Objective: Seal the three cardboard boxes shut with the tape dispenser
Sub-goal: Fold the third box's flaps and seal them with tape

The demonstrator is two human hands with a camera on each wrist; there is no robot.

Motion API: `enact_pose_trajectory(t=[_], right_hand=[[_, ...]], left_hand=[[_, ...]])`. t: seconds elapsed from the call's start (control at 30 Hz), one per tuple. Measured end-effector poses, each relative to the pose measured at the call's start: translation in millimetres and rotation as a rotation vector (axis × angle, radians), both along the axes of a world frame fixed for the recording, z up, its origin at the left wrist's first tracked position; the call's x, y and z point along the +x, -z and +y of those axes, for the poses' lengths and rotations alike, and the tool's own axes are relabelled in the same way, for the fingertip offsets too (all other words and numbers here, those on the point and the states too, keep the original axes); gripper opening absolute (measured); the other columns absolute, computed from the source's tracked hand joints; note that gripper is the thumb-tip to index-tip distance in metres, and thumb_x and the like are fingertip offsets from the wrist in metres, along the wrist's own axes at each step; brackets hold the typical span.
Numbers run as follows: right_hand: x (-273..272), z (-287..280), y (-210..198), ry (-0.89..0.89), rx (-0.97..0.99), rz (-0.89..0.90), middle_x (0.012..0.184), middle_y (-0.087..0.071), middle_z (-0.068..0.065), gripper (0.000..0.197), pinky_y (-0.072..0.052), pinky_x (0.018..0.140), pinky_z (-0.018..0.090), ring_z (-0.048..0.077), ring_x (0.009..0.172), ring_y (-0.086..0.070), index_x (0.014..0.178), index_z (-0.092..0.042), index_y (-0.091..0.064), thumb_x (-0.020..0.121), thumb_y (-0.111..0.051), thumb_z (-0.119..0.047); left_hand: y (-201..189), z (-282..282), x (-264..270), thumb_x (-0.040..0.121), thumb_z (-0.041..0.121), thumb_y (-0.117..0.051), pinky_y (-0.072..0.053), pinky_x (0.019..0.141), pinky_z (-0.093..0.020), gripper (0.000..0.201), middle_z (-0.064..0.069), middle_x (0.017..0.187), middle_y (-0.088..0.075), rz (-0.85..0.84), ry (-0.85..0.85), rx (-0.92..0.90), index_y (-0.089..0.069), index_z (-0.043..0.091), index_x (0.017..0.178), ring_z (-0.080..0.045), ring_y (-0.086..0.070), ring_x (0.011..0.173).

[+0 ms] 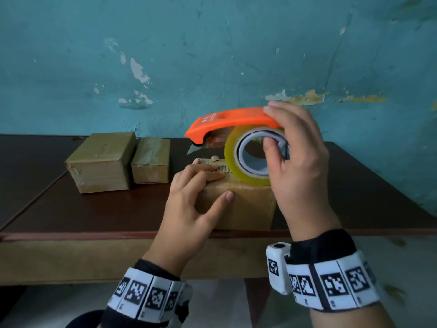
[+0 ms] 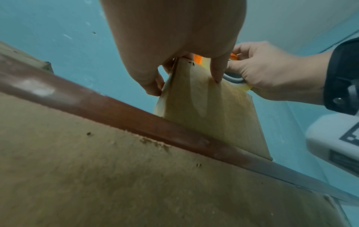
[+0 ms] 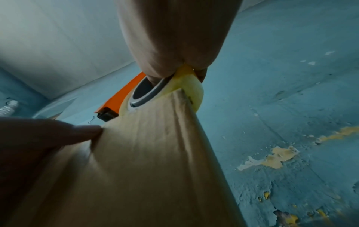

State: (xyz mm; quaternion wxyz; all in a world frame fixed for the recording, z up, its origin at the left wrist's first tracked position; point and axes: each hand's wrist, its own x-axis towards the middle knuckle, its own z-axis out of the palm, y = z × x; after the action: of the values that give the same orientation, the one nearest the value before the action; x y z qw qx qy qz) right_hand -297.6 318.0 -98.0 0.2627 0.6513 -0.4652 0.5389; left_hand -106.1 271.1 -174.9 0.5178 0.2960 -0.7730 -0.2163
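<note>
A cardboard box [image 1: 248,204] stands at the table's front edge. My left hand [image 1: 214,185] clasps its top left corner, fingers laid over the top and thumb on the front face [image 2: 209,115]. My right hand [image 1: 274,129] grips the orange tape dispenser [image 1: 231,119], fingers over its top and thumb inside the grey core. The yellowish tape roll [image 1: 233,162] rests on the box's top, near its right side [image 3: 192,86]. The dispenser's nose points left, raised above the box. Two more cardboard boxes, a larger one [image 1: 101,162] and a smaller one [image 1: 151,159], sit side by side at the back left.
The dark brown table [image 1: 94,209] stands against a peeling blue wall [image 1: 212,55]. Its front rim [image 2: 116,110] runs just below the held box. Bare tabletop lies between the held box and the two boxes at the back left, and also to the right.
</note>
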Motion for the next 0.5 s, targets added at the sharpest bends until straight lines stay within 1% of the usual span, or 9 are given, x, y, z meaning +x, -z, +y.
enact_pose_trajectory(t=[0.03,0.07,0.13,0.17,0.2,0.27,0.33,0.43,0.5], right_hand=[[-1,0,-1,-0.009,0.003,-0.011,0.137,-0.058,0.019,0.039,-0.047,0.113,0.04,0.024,0.132,-0.055,0.133,0.002,-0.063,0.094,-0.066,0.009],[-1,0,-1,-0.013,0.016,-0.029,0.137,-0.055,0.02,0.042,-0.046,0.114,0.035,0.015,0.133,-0.052,0.132,0.0,-0.064,0.092,-0.069,0.009],[-1,1,-2,0.006,0.055,-0.061,0.137,-0.047,0.021,0.052,-0.041,0.114,0.02,-0.01,0.128,-0.042,0.134,-0.007,-0.064,0.086,-0.072,0.012],[1,0,-1,0.023,0.078,-0.062,0.137,-0.045,0.02,0.058,-0.039,0.113,0.015,-0.015,0.124,-0.04,0.135,-0.011,-0.064,0.084,-0.069,0.016],[3,-1,-1,0.039,0.098,-0.053,0.136,-0.044,0.019,0.064,-0.038,0.112,0.013,-0.013,0.121,-0.041,0.136,-0.013,-0.063,0.082,-0.063,0.021],[7,-3,-2,0.061,0.123,-0.031,0.135,-0.046,0.018,0.07,-0.04,0.111,0.015,0.001,0.12,-0.047,0.137,-0.015,-0.062,0.08,-0.054,0.024],[9,-5,-4,0.075,0.13,-0.032,0.133,-0.047,0.016,0.071,-0.043,0.11,0.019,0.014,0.12,-0.052,0.136,-0.015,-0.062,0.078,-0.05,0.025],[11,-6,-5,0.086,0.142,-0.04,0.133,-0.048,0.014,0.071,-0.041,0.108,0.015,0.015,0.119,-0.053,0.134,-0.016,-0.063,0.077,-0.05,0.025],[12,-6,-4,0.081,0.152,-0.035,0.133,-0.049,0.014,0.072,-0.04,0.107,0.012,0.014,0.119,-0.054,0.134,-0.016,-0.063,0.076,-0.05,0.025]], left_hand=[[0,0,0,0.094,0.043,-0.07,-0.036,0.119,-0.035,0.032,0.014,0.13,-0.06,-0.003,0.002,0.003,-0.072,0.024,0.119,-0.014,-0.044,0.144],[0,0,0,0.094,0.044,-0.069,-0.036,0.119,-0.034,0.033,0.014,0.131,-0.06,-0.008,0.002,0.001,-0.072,0.024,0.12,-0.015,-0.044,0.144],[1,-1,0,0.095,0.043,-0.069,-0.036,0.118,-0.033,0.033,0.012,0.13,-0.06,-0.017,0.003,-0.007,-0.072,0.023,0.12,-0.016,-0.046,0.142],[2,-1,0,0.095,0.043,-0.069,-0.036,0.117,-0.031,0.033,0.011,0.13,-0.06,-0.019,0.003,-0.006,-0.071,0.023,0.121,-0.017,-0.047,0.14],[2,-1,0,0.095,0.043,-0.069,-0.036,0.116,-0.03,0.033,0.011,0.13,-0.06,-0.02,0.003,-0.003,-0.071,0.023,0.121,-0.017,-0.047,0.139],[2,0,0,0.096,0.042,-0.069,-0.038,0.114,-0.029,0.032,0.011,0.129,-0.059,-0.024,0.002,-0.001,-0.07,0.022,0.121,-0.017,-0.049,0.135],[1,-1,1,0.096,0.04,-0.07,-0.039,0.112,-0.029,0.031,0.011,0.128,-0.059,-0.038,0.004,-0.017,-0.07,0.022,0.121,-0.019,-0.051,0.132],[3,-2,4,0.098,0.038,-0.068,-0.04,0.113,-0.033,0.031,0.01,0.13,-0.06,-0.037,0.035,-0.035,-0.068,0.021,0.124,-0.02,-0.05,0.133],[6,-3,7,0.1,0.033,-0.065,-0.042,0.114,-0.039,0.03,0.008,0.133,-0.061,0.042,0.104,0.052,-0.064,0.022,0.128,-0.022,-0.051,0.136]])
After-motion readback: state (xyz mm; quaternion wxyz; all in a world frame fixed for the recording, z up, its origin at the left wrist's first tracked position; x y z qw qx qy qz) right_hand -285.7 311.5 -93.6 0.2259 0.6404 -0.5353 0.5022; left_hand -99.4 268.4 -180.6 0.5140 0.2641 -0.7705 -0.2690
